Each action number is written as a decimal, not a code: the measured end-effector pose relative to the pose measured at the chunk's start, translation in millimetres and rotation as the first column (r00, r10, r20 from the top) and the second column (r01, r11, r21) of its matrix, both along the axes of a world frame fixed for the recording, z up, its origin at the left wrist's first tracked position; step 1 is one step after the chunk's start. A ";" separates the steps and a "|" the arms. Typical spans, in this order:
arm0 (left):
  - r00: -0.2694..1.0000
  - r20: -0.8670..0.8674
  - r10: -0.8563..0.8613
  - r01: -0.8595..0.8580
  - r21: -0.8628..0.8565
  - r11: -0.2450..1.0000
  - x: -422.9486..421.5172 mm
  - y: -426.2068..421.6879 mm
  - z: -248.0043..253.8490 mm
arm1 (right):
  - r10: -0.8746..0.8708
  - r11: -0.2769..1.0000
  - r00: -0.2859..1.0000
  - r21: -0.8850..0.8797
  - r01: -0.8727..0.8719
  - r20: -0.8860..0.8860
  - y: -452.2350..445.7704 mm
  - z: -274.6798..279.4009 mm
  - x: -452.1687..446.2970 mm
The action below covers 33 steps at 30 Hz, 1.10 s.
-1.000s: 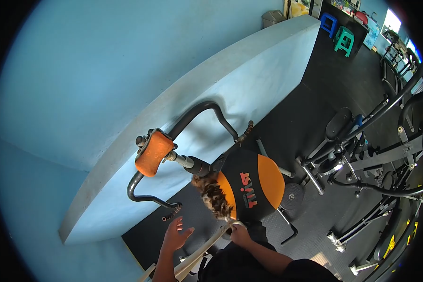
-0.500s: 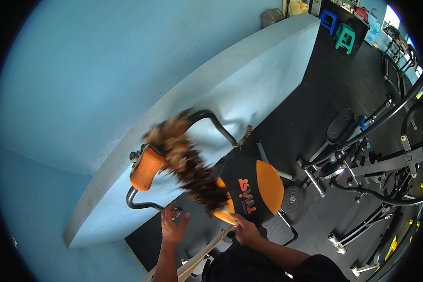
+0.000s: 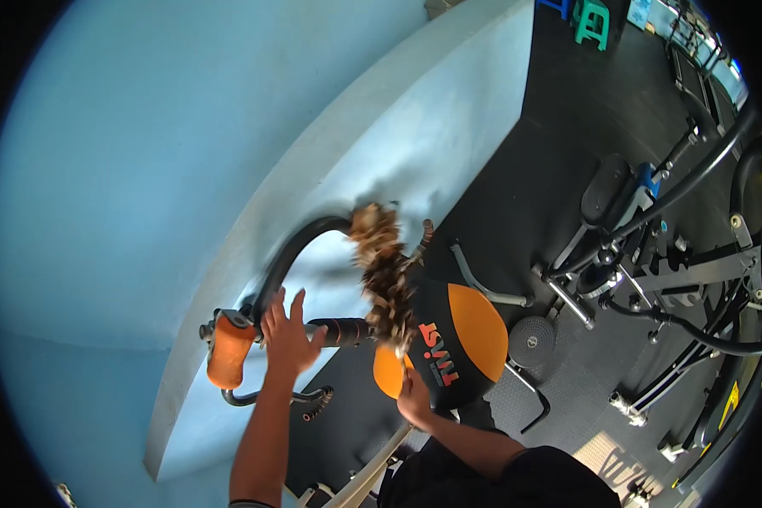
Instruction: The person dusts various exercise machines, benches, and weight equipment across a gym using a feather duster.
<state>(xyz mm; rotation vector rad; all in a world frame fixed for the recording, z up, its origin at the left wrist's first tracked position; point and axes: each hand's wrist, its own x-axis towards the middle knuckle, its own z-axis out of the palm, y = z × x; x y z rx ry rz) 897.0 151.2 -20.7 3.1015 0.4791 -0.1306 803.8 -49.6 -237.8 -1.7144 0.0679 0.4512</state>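
Observation:
My right hand (image 3: 415,400) grips the pale handle end of a brown feather duster (image 3: 385,275). The duster's blurred feathers point up, over the far part of the black curved handlebar (image 3: 289,254). My left hand (image 3: 291,337) has its fingers spread beside the handlebar and the post, just right of the orange pad (image 3: 230,351); whether it touches the bar I cannot tell. Below the duster is the black and orange seat or cover (image 3: 474,334) marked "TWIST".
A low blue wall (image 3: 372,161) curves behind the machine. Other exercise machines (image 3: 618,237) stand on the right, with a round black disc (image 3: 532,341) near them. A green stool (image 3: 592,23) is at the top.
The duster has swung from the cover up to the pad, then right to the far handlebar. My left hand has moved up from the near grip towards the post. The view has shifted.

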 end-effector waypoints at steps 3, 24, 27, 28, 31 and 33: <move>0.973 -0.158 -0.170 0.194 0.154 0.969 37.7 6.8 -4.0 | -0.033 0.999 0.981 0.022 0.038 -0.192 11.2 -5.7 24.3; 0.915 -0.371 -0.161 0.311 0.393 0.866 134.6 39.6 -40.2 | 0.121 0.791 0.958 -0.559 -0.251 -0.258 -86.8 -84.3 215.6; 0.921 -0.329 -0.207 0.335 0.399 0.854 135.0 51.8 -53.4 | 0.096 0.846 0.973 -0.499 -0.190 -0.208 -90.1 -81.7 146.1; 0.915 -0.334 -0.226 0.363 0.434 0.825 132.5 55.6 -55.9 | 0.089 0.881 0.989 -0.454 -0.135 -0.121 -91.9 -77.3 116.9; 0.904 -0.377 -0.203 0.363 0.424 0.830 133.6 50.9 -50.1 | 0.144 0.911 0.987 -0.381 -0.159 -0.066 -98.5 -27.2 54.1; 0.892 -0.409 -0.192 0.356 0.375 0.856 135.6 48.5 -42.0 | 0.149 0.950 0.986 -0.267 -0.164 -0.077 -107.3 1.0 21.8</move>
